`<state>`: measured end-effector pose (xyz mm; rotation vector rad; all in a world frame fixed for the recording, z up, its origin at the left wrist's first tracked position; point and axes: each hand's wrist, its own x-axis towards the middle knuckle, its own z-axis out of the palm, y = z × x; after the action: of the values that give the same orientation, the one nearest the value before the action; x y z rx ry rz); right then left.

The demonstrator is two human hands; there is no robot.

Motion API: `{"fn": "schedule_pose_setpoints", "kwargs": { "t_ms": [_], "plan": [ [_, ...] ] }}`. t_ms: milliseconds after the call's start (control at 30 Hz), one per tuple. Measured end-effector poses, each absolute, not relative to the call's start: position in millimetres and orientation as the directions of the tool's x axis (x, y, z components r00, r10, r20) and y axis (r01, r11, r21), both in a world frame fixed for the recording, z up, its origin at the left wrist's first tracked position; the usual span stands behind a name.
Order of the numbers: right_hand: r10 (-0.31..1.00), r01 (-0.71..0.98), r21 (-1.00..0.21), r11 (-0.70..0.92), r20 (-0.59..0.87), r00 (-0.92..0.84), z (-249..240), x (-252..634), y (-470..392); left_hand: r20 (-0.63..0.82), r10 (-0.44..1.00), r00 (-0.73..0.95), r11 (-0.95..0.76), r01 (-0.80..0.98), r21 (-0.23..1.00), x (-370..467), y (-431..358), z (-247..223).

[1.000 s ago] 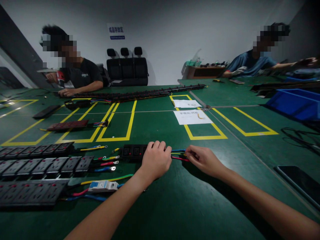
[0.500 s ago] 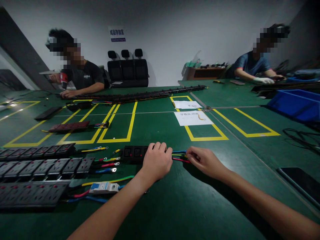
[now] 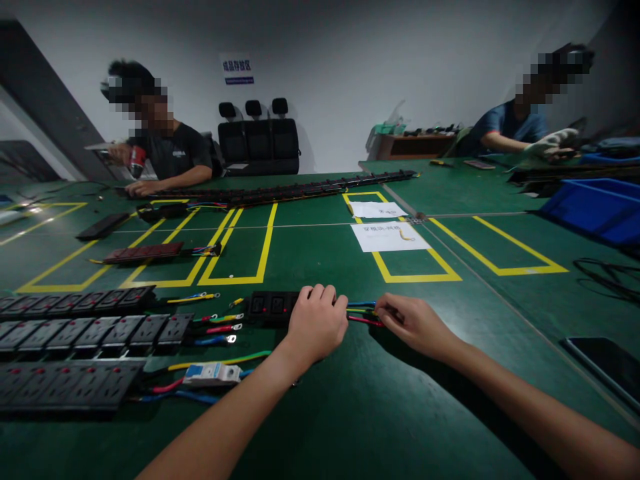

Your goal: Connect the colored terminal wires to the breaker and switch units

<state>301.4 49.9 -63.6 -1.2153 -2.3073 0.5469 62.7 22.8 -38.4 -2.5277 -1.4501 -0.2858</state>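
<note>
My left hand (image 3: 320,321) is wrapped over the right end of a black socket module (image 3: 266,308), which lies on the green table. Blue, green-yellow and red wires (image 3: 361,311) come out of the module to the right. My right hand (image 3: 407,323) pinches the far ends of these wires, and its fingertips hide them. Left of the module, several socket strips (image 3: 107,335) lie in rows, with ring-ended wires (image 3: 220,329) pointing at it. A white breaker (image 3: 213,374) with coloured wires sits below them.
Paper sheets (image 3: 390,237) lie on yellow-taped outlines. A phone (image 3: 603,367) and a blue bin (image 3: 590,212) are at the right. A long black strip (image 3: 300,191) crosses the back. One person (image 3: 175,157) holds a red drill (image 3: 137,160); another wears white gloves (image 3: 553,143).
The view has shifted slightly, while both my hands keep their hold. The person at the right has raised a gloved hand. The drill at the left is tilted differently.
</note>
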Motion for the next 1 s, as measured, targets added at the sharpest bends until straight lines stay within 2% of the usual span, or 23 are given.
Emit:
{"fn": "schedule_pose_setpoints", "kwargs": {
  "t_ms": [1000],
  "plan": [
    [0.836,0.653,-0.538,0.533,0.221,-0.502,-64.5,301.7,50.4,0.261,0.827,0.499,-0.492,0.865,-0.098,63.0,22.7,-36.8]
  ]
}}
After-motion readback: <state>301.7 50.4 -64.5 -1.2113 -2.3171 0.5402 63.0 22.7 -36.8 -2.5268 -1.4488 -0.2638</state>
